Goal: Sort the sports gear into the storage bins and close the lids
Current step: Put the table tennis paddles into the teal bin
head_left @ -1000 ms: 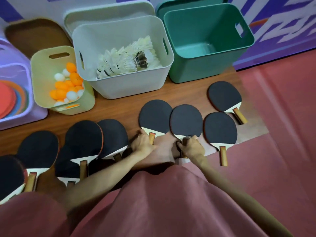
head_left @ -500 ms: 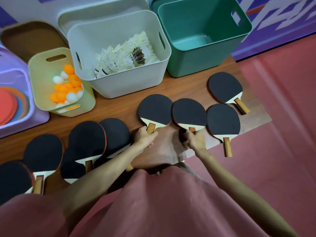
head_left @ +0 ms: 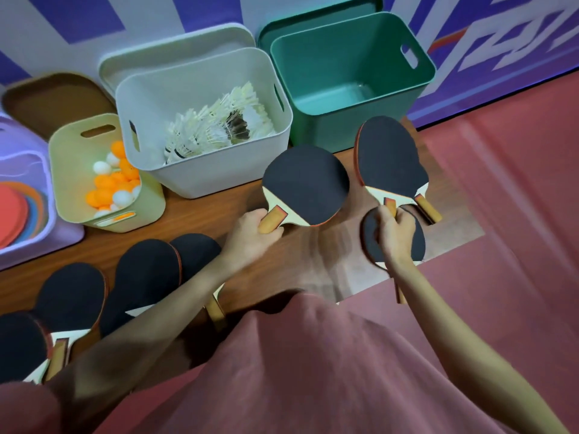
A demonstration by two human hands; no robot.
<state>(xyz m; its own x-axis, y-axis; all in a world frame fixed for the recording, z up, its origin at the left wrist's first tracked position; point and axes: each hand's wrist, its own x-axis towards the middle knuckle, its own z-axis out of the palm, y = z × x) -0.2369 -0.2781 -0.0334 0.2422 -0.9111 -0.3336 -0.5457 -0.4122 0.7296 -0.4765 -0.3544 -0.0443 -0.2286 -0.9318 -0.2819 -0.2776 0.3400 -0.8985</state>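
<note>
So closest to the camera, four or five table tennis paddles (head_left: pixel 142 277) lie overlapping on the wooden worktop (head_left: pixel 194 211) at the person's left. The left hand (head_left: pixel 250 234) is wrapped around the handle of a black-faced paddle (head_left: pixel 305 184), held up just in front of the white bin (head_left: pixel 203 120). The right hand (head_left: pixel 394 230) grips another paddle (head_left: pixel 388 155) by the handle, blade pointing at the green bin (head_left: pixel 351 73). Under that hand there's one more paddle (head_left: pixel 418 238) on the worktop's edge, plus a handle (head_left: pixel 427 209) poking out beside it. Farther back, the white bin holds shuttlecocks (head_left: pixel 219 126), the small yellow bin (head_left: pixel 72 170) has orange and white ping-pong balls (head_left: pixel 112 183), and the green bin is empty, lids propped behind.
</note>
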